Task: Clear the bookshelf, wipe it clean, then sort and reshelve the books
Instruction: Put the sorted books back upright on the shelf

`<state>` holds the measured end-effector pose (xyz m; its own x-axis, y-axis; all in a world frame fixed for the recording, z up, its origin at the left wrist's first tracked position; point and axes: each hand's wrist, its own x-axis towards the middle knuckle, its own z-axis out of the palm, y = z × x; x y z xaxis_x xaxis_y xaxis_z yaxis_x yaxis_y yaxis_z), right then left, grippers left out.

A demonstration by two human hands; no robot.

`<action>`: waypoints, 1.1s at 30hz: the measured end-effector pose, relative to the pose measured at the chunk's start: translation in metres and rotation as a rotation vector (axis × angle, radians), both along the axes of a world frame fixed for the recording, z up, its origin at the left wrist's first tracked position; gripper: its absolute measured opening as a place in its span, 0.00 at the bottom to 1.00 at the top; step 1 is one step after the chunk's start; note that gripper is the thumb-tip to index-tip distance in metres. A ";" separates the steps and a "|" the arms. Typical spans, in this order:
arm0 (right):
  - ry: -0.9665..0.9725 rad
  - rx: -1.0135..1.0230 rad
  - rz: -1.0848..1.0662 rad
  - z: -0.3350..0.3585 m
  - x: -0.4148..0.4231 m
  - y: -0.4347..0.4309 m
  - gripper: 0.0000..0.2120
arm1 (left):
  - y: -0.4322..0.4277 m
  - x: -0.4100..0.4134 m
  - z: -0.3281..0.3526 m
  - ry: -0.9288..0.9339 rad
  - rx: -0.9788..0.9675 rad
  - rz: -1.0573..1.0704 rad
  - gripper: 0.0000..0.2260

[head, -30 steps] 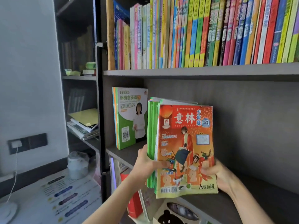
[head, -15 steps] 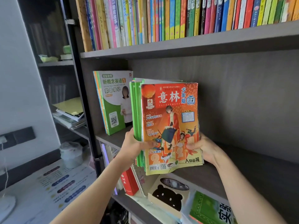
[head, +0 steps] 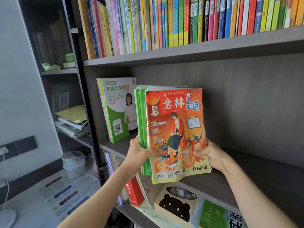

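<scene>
Middle shelf (head: 246, 183): your magazine stack (head: 176, 125) upright at near edge, right of green workbook (head: 118, 109). Your left hand (head: 139, 153) clamps stack's left side, thumb on cover; right hand (head: 212, 155) grips right edge. Grip and position unchanged since half second ago.

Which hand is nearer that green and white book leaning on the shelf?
Left. The left hand grips the stack's edge beside the book; the right hand holds the stack's opposite edge, farther away.
</scene>
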<state>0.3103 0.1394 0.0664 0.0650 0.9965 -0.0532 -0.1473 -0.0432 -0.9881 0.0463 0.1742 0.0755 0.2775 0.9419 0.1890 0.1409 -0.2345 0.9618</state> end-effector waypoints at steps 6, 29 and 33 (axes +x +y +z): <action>0.001 0.012 -0.029 0.000 -0.003 -0.002 0.32 | 0.014 0.003 -0.013 0.033 0.044 0.020 0.37; -0.105 -0.570 -0.479 0.079 -0.065 -0.078 0.37 | 0.068 0.000 0.040 0.367 -0.679 -0.683 0.27; -0.569 -0.619 -0.471 0.096 -0.087 -0.079 0.32 | 0.058 -0.003 0.039 0.391 -0.571 -0.589 0.30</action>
